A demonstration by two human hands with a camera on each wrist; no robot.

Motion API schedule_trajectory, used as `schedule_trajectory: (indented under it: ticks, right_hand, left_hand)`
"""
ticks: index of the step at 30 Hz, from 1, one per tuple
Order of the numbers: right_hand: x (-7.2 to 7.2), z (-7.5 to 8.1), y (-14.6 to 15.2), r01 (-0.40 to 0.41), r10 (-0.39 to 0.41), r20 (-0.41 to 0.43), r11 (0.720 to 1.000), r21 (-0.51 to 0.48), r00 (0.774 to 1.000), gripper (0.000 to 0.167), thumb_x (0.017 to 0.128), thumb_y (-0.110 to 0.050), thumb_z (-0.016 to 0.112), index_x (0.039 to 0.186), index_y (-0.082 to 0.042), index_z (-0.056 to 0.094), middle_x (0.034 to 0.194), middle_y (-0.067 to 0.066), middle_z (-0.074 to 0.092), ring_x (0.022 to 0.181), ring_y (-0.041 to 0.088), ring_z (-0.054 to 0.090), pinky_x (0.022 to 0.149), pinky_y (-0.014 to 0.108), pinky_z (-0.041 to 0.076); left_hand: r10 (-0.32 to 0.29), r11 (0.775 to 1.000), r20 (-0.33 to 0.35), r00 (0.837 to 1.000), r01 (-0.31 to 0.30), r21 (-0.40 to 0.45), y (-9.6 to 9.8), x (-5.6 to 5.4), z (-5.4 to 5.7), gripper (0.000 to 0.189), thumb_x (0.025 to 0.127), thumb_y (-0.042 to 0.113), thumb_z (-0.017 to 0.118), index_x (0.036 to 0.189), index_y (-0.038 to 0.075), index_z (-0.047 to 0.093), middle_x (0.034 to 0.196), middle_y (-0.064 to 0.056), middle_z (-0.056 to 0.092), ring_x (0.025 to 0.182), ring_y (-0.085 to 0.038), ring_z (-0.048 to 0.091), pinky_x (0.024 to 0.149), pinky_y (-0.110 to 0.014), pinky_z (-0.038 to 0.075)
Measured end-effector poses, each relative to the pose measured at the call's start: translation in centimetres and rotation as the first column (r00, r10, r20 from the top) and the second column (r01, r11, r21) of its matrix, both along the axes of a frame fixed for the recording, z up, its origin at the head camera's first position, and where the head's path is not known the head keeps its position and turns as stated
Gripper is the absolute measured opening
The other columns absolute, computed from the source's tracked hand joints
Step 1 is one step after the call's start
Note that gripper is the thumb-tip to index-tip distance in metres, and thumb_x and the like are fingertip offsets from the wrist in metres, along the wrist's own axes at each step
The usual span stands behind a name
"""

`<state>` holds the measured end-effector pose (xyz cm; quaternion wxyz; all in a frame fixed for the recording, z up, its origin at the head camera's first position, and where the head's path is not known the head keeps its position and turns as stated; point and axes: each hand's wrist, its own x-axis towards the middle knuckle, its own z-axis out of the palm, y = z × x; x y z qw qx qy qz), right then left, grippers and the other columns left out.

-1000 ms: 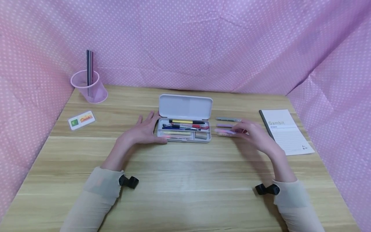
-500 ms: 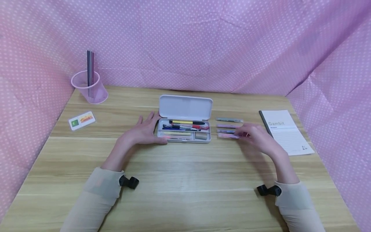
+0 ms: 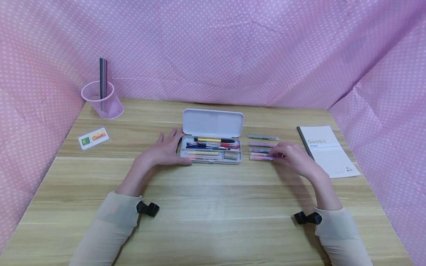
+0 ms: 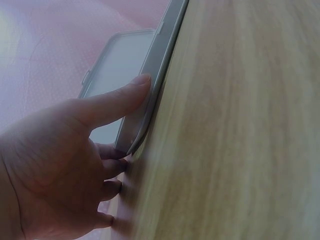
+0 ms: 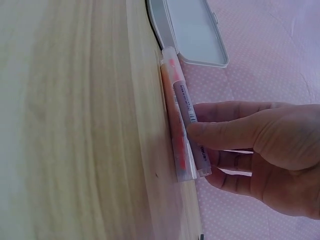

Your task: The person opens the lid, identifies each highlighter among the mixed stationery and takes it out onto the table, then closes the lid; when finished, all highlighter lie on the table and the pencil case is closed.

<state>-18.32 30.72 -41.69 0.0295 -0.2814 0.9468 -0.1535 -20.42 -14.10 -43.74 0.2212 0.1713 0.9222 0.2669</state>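
Observation:
My left hand spans the left end of the white pencil case. In the left wrist view its thumb presses the front wall, while the fingers sit around the end corner. My right hand pinches a lilac highlighter with a pinkish cap between thumb and fingers. Right against it, closer to the tabletop, lies an orange-pink highlighter. Behind these, other pens lie in a row, among them a purple one and a grey-green one. Pens and a grey-brown block fill the case's compartments; its lid stands raised.
A notebook lies to the right, beside my right hand. At the back left stands a pink mesh cup with dark pencils, and a packaged eraser lies in front of it. Pink dotted cloth surrounds the wooden table.
My right hand has brought a highlighter down toward the front of the row right of the case, and shifted slightly right. My left hand has stayed at the pencil case.

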Motion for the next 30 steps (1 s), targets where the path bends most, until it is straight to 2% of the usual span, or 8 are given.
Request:
schedule_trajectory:
  ticks: [10, 16, 23, 30]
  right_hand:
    - [-0.07, -0.15, -0.02, 0.007, -0.007, 0.007, 1.0, 0.016, 1.0, 0.022, 0.084, 0.001, 0.08, 0.1, -0.014, 0.079, 0.097, 0.003, 0.076, 0.091, 0.021, 0.072, 0.08, 0.044, 0.058]
    - [-0.06, 0.08, -0.12, 0.028, -0.029, 0.039, 1.0, 0.012, 0.999, 0.022, 0.084, 0.002, 0.079, 0.1, -0.013, 0.08, 0.1, 0.004, 0.078, 0.096, 0.025, 0.073, 0.085, 0.047, 0.059]
    - [-0.1, 0.21, -0.34, 0.032, -0.033, 0.068, 0.999, 0.011, 0.997, 0.019, 0.085, 0.002, 0.079, 0.097, -0.013, 0.079, 0.096, 0.001, 0.077, 0.087, 0.016, 0.071, 0.079, 0.04, 0.06]
    - [-0.08, 0.13, -0.49, 0.048, -0.05, 0.085, 0.998, 0.031, 0.995, 0.019, 0.084, 0.001, 0.079, 0.097, -0.012, 0.078, 0.096, 0.002, 0.077, 0.087, 0.015, 0.07, 0.08, 0.039, 0.059]
  left_hand:
    - [0.002, 1.0, 0.005, 1.0, -0.002, 0.009, 0.05, -0.02, 0.09, 0.121, 0.082, 0.058, 0.079, 0.167, 0.017, 0.002, 0.173, -0.022, 0.005, 0.162, -0.04, -0.005, 0.128, -0.065, -0.012]
    - [0.002, 1.0, 0.006, 1.0, -0.002, 0.005, 0.0, -0.06, 0.03, 0.12, 0.082, 0.058, 0.079, 0.167, 0.017, 0.005, 0.174, -0.021, 0.002, 0.162, -0.039, -0.005, 0.128, -0.064, -0.013]
    - [-0.002, 1.0, -0.012, 1.0, 0.002, 0.001, -0.08, -0.12, -0.23, 0.119, 0.082, 0.06, 0.079, 0.166, 0.018, 0.007, 0.174, -0.02, 0.004, 0.162, -0.04, -0.004, 0.128, -0.065, -0.011]
    - [0.001, 1.0, -0.01, 1.0, -0.001, 0.0, -0.07, -0.14, -0.27, 0.122, 0.081, 0.06, 0.079, 0.167, 0.018, 0.003, 0.174, -0.02, 0.004, 0.162, -0.04, -0.004, 0.128, -0.065, -0.011]
